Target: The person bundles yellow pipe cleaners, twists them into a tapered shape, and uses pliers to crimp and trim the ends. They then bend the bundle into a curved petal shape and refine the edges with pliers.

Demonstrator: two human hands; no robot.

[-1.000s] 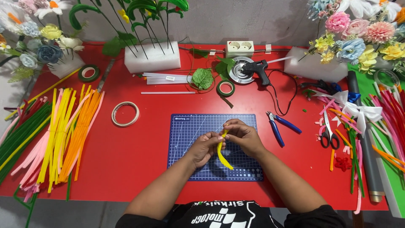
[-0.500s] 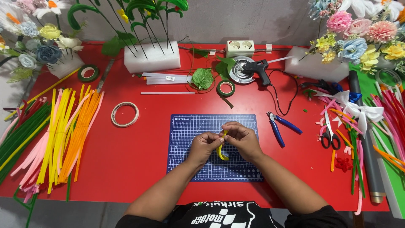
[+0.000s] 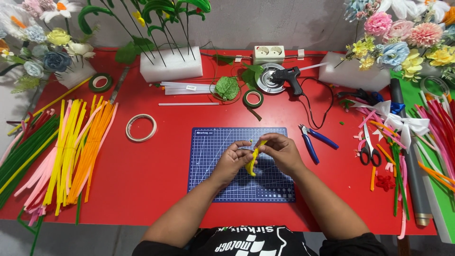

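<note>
Right now your left hand point(image 3: 231, 161) and right hand point(image 3: 280, 152) meet over the blue gridded cutting mat point(image 3: 208, 147), both pinching a short yellow fuzzy pipe-cleaner piece point(image 3: 253, 160) held just above the mat's middle. Its long axis runs roughly from 1 o'clock down to 7 o'clock: the upper end sits under your right thumb and forefinger, closed tight on it, while the lower, slightly curled end hangs free below your left fingertips, which are also pressed together on the stem. Both hands touch it, so neither is nearer; the right one grips the top, the left the middle. From the piece, the blue-handled pliers point(image 3: 313, 142) lie at 3 o'clock, just off the mat's edge and on the right hand's side. Black-handled scissors point(image 3: 367, 150) rest farther out the same way. At 9 o'clock, well apart, lies a fanned bundle of yellow and orange pipe cleaners point(image 3: 76, 147), with a white tape ring point(image 3: 141, 127) between it and the mat on the red table point(image 3: 156, 189).
</note>
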